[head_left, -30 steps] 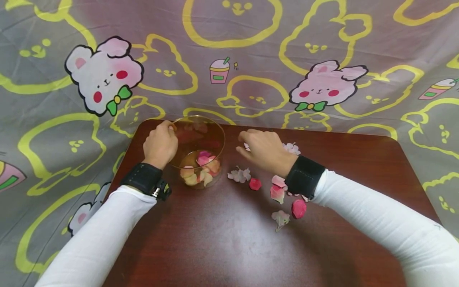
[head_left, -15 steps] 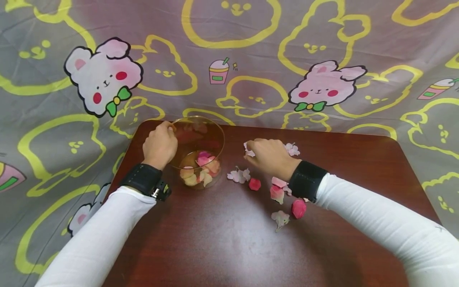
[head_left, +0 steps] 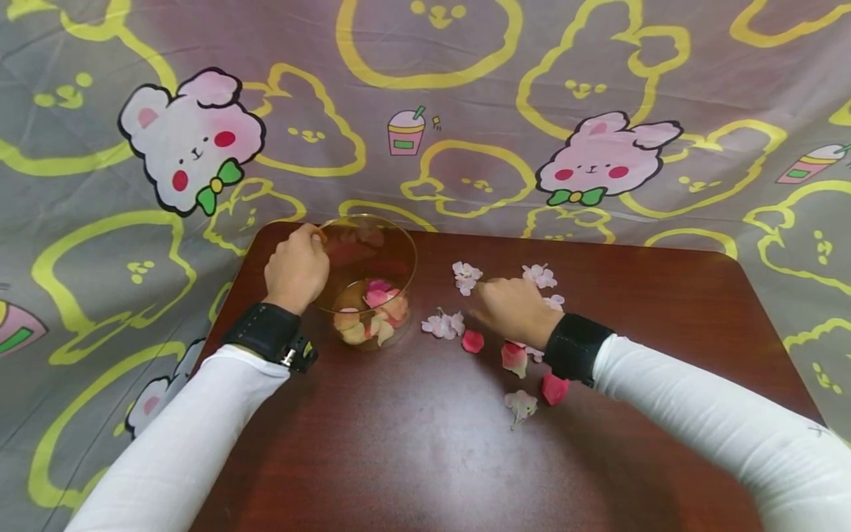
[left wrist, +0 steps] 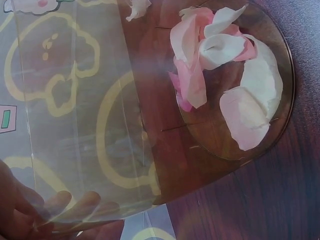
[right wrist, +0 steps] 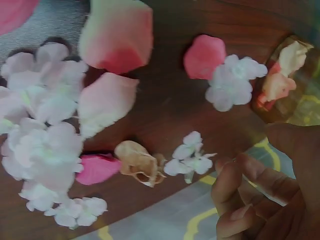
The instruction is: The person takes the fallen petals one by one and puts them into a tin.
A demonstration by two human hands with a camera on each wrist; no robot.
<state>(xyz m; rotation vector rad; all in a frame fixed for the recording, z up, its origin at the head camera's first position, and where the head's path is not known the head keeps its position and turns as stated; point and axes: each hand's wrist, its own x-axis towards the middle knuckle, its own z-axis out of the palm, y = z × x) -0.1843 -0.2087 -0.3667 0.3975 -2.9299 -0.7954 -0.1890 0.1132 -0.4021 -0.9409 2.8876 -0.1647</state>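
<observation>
Head view: left hand (head_left: 296,267) gripping bowl (head_left: 397,244) rim, right hand (head_left: 512,310) curled empty among petals (head_left: 473,340)

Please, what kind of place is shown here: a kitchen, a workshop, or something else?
Probably a home craft or play corner, not a kitchen. A small dark wooden table stands against a cartoon-bunny cloth; on the table lie loose petals and small blossoms, beside a clear bowl with petals inside.

bowl (head_left: 368,281) on table (head_left: 425,458) left | loose petals (head_left: 515,358) right of it | petals inside
</observation>
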